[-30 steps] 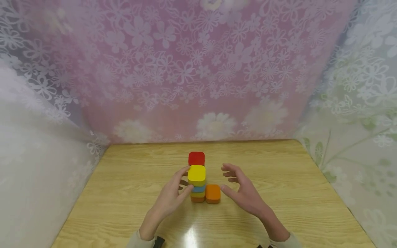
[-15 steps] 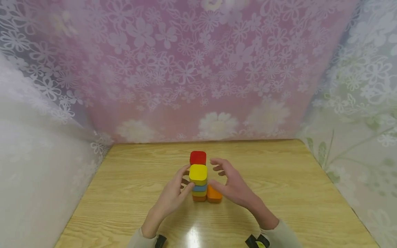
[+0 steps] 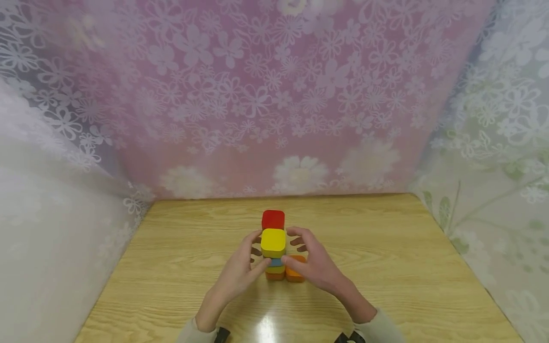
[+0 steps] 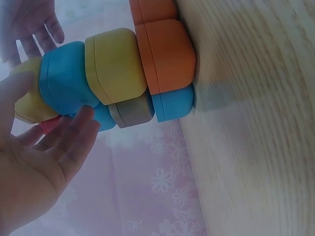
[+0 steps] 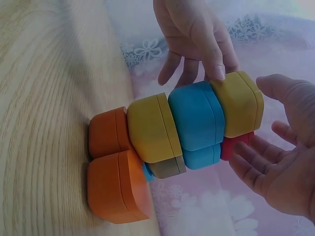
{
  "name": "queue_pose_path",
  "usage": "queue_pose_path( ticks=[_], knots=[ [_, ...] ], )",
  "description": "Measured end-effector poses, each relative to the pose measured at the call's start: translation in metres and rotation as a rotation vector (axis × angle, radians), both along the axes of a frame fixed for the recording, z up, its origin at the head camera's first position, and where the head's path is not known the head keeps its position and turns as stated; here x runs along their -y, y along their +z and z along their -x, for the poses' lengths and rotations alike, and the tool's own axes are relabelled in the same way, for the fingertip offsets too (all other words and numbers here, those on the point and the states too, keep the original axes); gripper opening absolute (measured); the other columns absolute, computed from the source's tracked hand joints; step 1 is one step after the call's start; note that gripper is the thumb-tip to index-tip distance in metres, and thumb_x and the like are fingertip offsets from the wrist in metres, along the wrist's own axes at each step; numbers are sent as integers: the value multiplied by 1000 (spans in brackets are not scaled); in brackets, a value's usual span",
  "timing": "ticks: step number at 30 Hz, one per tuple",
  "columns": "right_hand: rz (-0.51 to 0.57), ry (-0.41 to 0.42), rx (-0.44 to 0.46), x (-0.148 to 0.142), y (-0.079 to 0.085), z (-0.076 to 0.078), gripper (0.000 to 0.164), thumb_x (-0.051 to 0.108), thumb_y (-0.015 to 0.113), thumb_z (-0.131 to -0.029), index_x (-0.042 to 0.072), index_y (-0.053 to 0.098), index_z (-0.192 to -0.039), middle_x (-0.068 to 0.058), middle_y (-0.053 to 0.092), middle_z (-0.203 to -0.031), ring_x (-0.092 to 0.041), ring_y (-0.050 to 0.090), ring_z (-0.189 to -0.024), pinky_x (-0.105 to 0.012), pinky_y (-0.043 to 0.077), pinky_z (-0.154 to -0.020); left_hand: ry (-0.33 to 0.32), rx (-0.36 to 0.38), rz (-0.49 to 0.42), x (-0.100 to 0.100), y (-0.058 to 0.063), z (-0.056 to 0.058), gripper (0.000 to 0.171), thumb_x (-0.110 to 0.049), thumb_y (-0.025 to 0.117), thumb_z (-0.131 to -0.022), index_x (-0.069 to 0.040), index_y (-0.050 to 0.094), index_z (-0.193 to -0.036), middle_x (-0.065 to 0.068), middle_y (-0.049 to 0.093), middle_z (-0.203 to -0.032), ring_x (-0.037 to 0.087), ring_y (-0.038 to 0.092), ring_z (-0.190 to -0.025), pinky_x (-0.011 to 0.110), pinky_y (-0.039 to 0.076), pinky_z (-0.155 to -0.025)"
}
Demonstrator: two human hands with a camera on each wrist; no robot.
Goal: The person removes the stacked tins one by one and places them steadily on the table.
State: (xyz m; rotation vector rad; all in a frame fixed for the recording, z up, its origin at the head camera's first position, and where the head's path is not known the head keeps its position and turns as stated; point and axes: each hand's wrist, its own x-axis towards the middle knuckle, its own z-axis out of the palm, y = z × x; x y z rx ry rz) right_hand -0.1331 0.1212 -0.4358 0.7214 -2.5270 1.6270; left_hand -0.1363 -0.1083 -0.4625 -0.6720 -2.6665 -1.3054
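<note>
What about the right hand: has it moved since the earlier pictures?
Yes, the right hand has moved left in the head view, closer to the uppermost yellow rounded-square block.

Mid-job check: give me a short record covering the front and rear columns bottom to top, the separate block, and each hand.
Front: orange base, lower yellow, front blue, upper yellow
Rear: bottom blue, grey-brown, upper blue, red
Separate: lone orange, right of orange base
Left hand: left of upper yellow, not wrapped around it
Right hand: right of upper yellow, fingers spread
Contact: unclear for both hands
</note>
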Motion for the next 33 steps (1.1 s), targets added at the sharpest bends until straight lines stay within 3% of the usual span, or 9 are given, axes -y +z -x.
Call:
queue_pose_path(
  ticks=[5, 10, 13, 17, 25, 33],
  knots=[
    [3, -16, -40, 2, -3, 1, 58, 22, 74, -91, 10, 47, -140, -5, 50, -139, -29, 55, -112, -48, 50, -93, -10, 19, 15, 0, -1, 1, 68, -30, 68, -95, -15, 32, -151, 1, 53, -135, 17, 62, -103, 33, 54, -84],
    [6, -6, -94, 4, -7, 3, 52, 24, 73, -92, 19, 51, -139, -3, 50, -137, -33, 55, -110, -43, 51, -90, -27, 33, 10, 1, -4, 3, 66, -32, 66, -97, -15, 32, -151, 0, 52, -136, 16, 60, -103, 39, 55, -84],
    [17, 7, -110, 6, -8, 4, 50, 24, 73, -92, 22, 52, -138, -4, 49, -137, -32, 56, -109, -48, 52, -88, -35, 36, 7, 2, -6, 3, 65, -36, 64, -98, -16, 32, -151, -1, 51, -138, 14, 60, -103, 39, 55, -84],
    [26, 3, -103, 8, -11, 5, 53, 24, 74, -91, 21, 51, -138, -4, 49, -136, -28, 56, -107, -55, 51, -86, -45, 35, 9, 3, -7, 4, 63, -39, 62, -98, -16, 34, -150, -1, 51, -139, 13, 59, -104, 36, 54, -84],
    [-10, -46, -55, 16, -14, 7, 61, 24, 78, -87, 17, 49, -140, -2, 50, -134, -20, 57, -102, -43, 52, -85, -47, 28, 42, 5, -9, 6, 61, -43, 60, -98, -13, 40, -147, 2, 53, -134, 15, 60, -105, 33, 54, -83],
    [-38, -79, -62, 18, -13, 8, 66, 20, 81, -84, 12, 48, -140, -1, 52, -132, -21, 56, -99, -45, 53, -85, -57, 22, 47, 5, -8, 6, 61, -45, 60, -98, -13, 41, -147, 2, 53, -133, 21, 61, -106, 37, 55, -84]
  ],
)
